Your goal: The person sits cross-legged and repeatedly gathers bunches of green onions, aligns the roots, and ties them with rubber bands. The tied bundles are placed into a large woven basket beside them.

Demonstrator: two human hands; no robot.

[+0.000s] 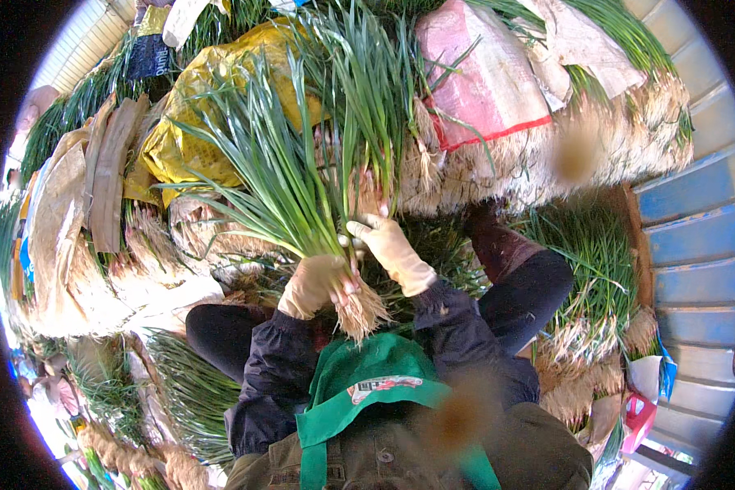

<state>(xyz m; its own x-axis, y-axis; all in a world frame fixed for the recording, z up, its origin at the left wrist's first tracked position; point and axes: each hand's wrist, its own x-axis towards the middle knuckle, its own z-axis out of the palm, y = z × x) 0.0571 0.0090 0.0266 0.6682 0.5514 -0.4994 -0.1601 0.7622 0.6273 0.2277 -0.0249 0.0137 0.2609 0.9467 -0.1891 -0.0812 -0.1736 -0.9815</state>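
Note:
My left hand [310, 286], in a pale work glove, grips a bunch of green garlic [282, 196] just above the pinkish stem bases. Its long flat leaves fan up and to the left, and the pale roots [361, 311] hang down towards my lap. My right hand [389, 251], gloved likewise, is close beside it. Thumb and fingers pinch a single stalk at the right edge of the bunch. Just beyond my right fingertips, more green garlic [370, 122] lies on the pile, roots towards me.
A yellow woven sack [202, 116] and a pink-and-white sack [478, 73] cover parts of the stacked plants. My bent knees [530, 288] flank the work. Cut leaves litter the ground between them. Further plants [588, 275] stand at right, by a blue metal side wall [692, 245]. My green apron [373, 380] fills the bottom.

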